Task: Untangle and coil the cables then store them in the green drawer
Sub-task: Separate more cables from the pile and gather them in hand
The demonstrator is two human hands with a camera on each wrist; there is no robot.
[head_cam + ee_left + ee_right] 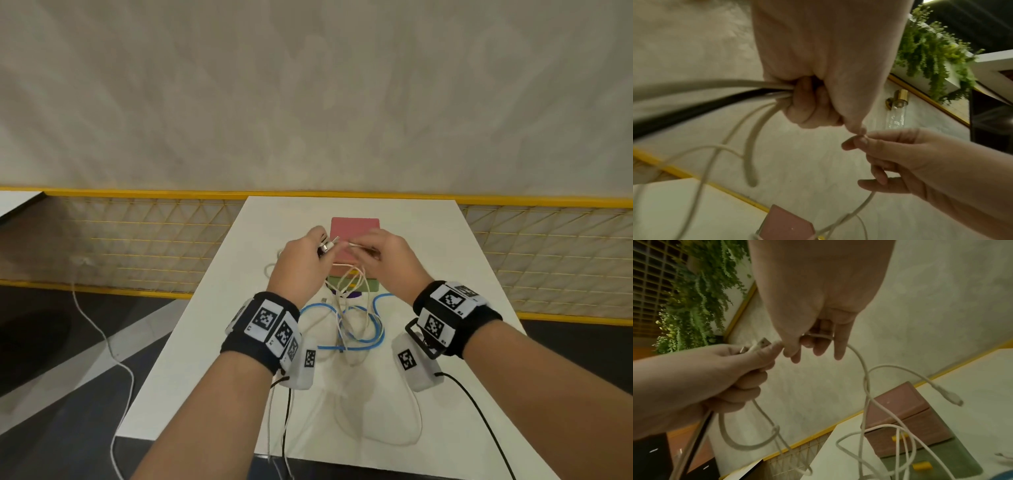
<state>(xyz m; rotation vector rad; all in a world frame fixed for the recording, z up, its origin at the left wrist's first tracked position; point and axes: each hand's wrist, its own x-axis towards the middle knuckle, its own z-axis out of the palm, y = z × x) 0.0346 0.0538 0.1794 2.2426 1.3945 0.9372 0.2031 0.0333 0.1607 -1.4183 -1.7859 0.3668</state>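
Note:
Above the small drawer unit with its pink top (354, 228), both hands are raised. My left hand (320, 245) grips a bundle of white cable (748, 86) in its fist, with a USB plug (762, 344) sticking out by the thumb. My right hand (363, 248) pinches one thin white cable (857, 353) just beside the left thumb. That cable's loops hang down over the green drawer (941, 456), which stands pulled out. A free connector end (953, 400) dangles at the right. A blue cable (363, 339) lies tangled with white ones on the table (445, 274).
A yellow mesh fence (154, 240) runs behind and beside the white table. A white loop of cable (411, 428) lies near the table's front edge. Wires from the wrist cameras hang off the front. Another white cord (102, 335) trails on the floor at left.

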